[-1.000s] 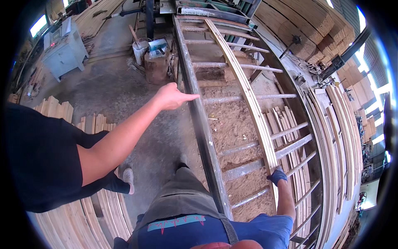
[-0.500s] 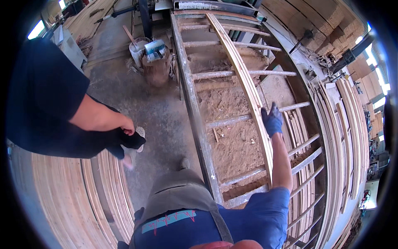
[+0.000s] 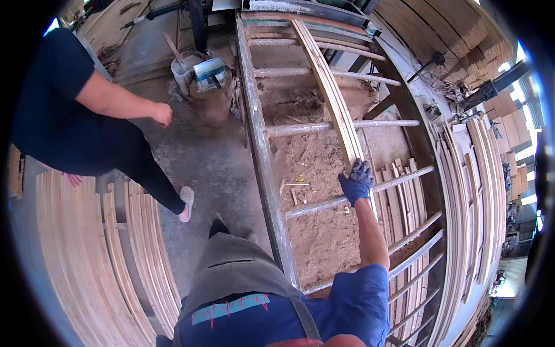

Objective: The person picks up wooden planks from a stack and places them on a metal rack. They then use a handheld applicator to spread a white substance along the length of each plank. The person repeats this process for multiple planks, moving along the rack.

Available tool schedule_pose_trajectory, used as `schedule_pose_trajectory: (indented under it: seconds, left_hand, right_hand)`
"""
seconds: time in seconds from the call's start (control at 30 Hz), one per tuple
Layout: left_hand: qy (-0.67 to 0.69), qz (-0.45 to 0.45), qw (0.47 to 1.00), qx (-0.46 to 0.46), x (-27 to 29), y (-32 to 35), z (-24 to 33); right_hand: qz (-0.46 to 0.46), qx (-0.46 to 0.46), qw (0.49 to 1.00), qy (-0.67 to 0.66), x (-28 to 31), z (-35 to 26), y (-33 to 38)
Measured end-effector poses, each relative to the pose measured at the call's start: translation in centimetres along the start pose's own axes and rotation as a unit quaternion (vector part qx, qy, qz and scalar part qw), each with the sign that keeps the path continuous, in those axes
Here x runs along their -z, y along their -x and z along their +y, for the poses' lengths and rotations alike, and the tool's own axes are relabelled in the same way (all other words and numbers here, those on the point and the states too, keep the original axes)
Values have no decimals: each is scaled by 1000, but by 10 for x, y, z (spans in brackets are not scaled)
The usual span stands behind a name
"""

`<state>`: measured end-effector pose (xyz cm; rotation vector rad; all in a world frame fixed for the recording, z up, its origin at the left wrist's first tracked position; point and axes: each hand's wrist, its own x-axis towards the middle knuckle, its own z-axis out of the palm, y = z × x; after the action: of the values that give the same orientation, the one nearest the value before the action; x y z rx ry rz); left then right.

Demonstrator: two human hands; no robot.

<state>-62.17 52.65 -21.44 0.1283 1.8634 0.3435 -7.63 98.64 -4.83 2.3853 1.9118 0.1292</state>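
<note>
The right hand, in a dark blue glove, lies on the near end of a bundle of long thin wooden strips. The fingers are bent over the end of the strips, but whether they really close around them cannot be told. The left hand is not in the picture.

The strips run away from the person along a metal roller frame, resting on its cross rollers. They lie nearer to the right side of the frame, well apart from the left rail. Under the rollers the ground is covered with sawdust and small wood pieces.

To the left of the frame there is an open band of concrete floor. At its far end stands a bucket, just beside the left rail. Another person in dark clothes stands at the left edge of this band, one hand hanging free. Behind this person, stacks of boards close the left side. More stacked strips lie along the right side of the frame.
</note>
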Motion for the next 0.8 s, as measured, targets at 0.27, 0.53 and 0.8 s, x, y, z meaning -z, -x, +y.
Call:
schedule_pose_trajectory:
  seconds: [0.27, 0.53, 0.8]
  left_hand:
    - [6, -13, 1000, 7, 43, -59, 99]
    - [225, -5, 974, -2, 123, -153, 189]
    - [292, -14, 956, 3, 133, -187, 238]
  right_hand:
    - [-86, -31, 994, 62, 3, -15, -7]
    - [-249, -110, 959, 83, 71, -70, -49]
    - [-4, 4, 999, -37, 82, -161, -225]
